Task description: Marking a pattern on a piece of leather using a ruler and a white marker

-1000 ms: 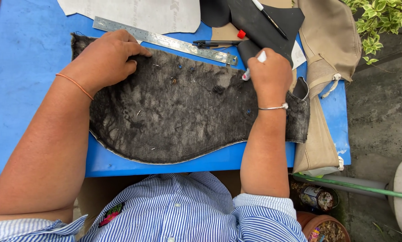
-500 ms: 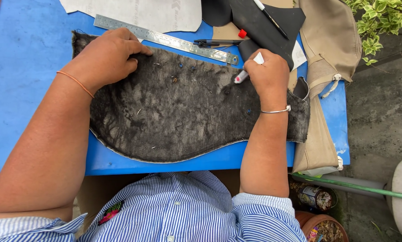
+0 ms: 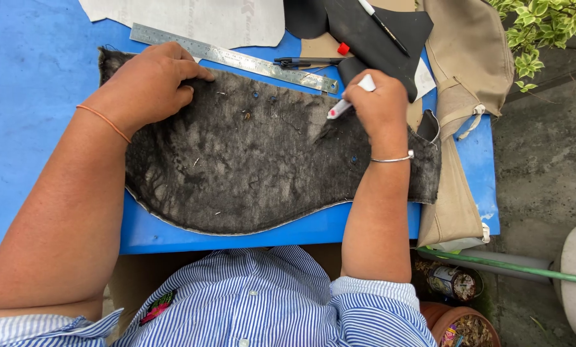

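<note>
A dark grey, fuzzy curved piece of fabric (image 3: 249, 167) lies flat on the blue table (image 3: 31, 128). My left hand (image 3: 150, 83) presses down on its upper left part, fingers curled. My right hand (image 3: 381, 106) grips a white marker (image 3: 349, 97) with a red tip, the tip pointing left and down at the fabric's upper right area. A steel ruler (image 3: 236, 59) lies just above the fabric's top edge, beside my left fingers.
A black pen (image 3: 307, 62) and a red marker cap (image 3: 344, 48) lie past the ruler. Black material pieces (image 3: 365, 29), a white sheet (image 3: 191, 19) and a beige bag (image 3: 468, 77) sit at the back and right. Pots and a green pole (image 3: 513, 265) stand below right.
My right hand has shifted the marker leftward, its tip moving left along the fabric's upper right area. My left hand stays pressed in place.
</note>
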